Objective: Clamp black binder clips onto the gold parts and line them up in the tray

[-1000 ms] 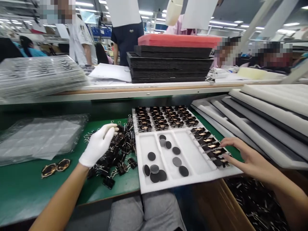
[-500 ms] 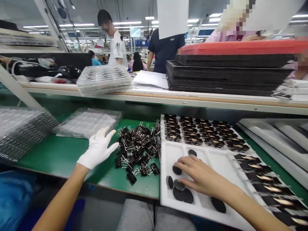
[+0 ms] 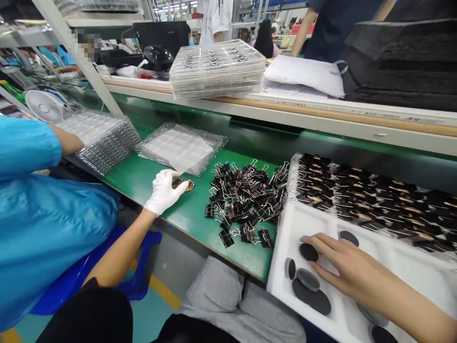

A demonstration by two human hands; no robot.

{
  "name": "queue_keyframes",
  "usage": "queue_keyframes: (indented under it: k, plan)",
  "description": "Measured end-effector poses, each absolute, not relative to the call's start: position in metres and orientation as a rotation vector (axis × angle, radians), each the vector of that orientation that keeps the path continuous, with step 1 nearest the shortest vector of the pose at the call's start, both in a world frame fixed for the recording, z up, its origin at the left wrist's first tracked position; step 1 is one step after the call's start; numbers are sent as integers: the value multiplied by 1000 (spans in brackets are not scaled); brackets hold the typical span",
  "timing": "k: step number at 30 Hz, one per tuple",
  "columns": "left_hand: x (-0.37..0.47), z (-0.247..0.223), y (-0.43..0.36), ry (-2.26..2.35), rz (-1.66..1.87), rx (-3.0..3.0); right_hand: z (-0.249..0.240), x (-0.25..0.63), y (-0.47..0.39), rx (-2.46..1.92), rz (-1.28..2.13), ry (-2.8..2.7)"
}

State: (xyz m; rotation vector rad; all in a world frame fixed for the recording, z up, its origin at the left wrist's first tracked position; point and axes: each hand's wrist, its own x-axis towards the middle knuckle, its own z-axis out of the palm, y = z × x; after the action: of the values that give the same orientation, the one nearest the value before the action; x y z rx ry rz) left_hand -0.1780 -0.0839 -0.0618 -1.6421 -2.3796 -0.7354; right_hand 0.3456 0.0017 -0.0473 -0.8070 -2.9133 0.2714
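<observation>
A: What takes up the most room?
B: The green tabletop (image 3: pixel 124 180), with a shelf (image 3: pixel 285 107) running above it. A co-worker's blue sleeve (image 3: pixel 28 147) comes in from the left, reaching by a stack of clear trays (image 3: pixel 107 143).
A: And on the shelf?
B: A black stack (image 3: pixel 410 62) at the right, and clear packs (image 3: pixel 217 71) left of it.
A: Below that?
B: The white tray (image 3: pixel 285 226) lies at the right, rows of clips (image 3: pixel 357 195) along its far side. A flat clear tray (image 3: pixel 210 143) lies beyond the left hand.
A: Anything in the way between the hands?
B: Yes, a loose heap of black binder clips (image 3: pixel 246 190), right up beside the white tray.
A: Where's the right hand (image 3: pixel 310 252)?
B: Bare, over the white tray. Its thumb and index finger sit either side of a dark disc (image 3: pixel 308 251); I can't tell whether the grip is clamped. Other discs (image 3: pixel 312 296) lie near.
A: The left hand (image 3: pixel 182 180)?
B: Gloved, grip apart, over 2 gold-rimmed pieces (image 3: pixel 189 185) on the tabletop. Contact is unclear.
</observation>
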Motion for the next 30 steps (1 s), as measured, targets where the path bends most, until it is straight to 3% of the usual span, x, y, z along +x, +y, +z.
queue_keyframes:
  k: [6, 23, 28, 30]
  plan:
    - [-162, -59, -81, -2463, -395, -1726, -49, 345, 2, -831, 248, -2956]
    - [-160, -51, -74, -1935, -454, -2339, -22, 319, 13, -802, 398, -2595]
    - [-123, -21, -39, -1803, -680, -2335, -5, 298, 8, -849, 557, -2428]
    - [-88, -8, -19, -1645, -1158, -2286, 1, 288, 6, -932, 720, -2314]
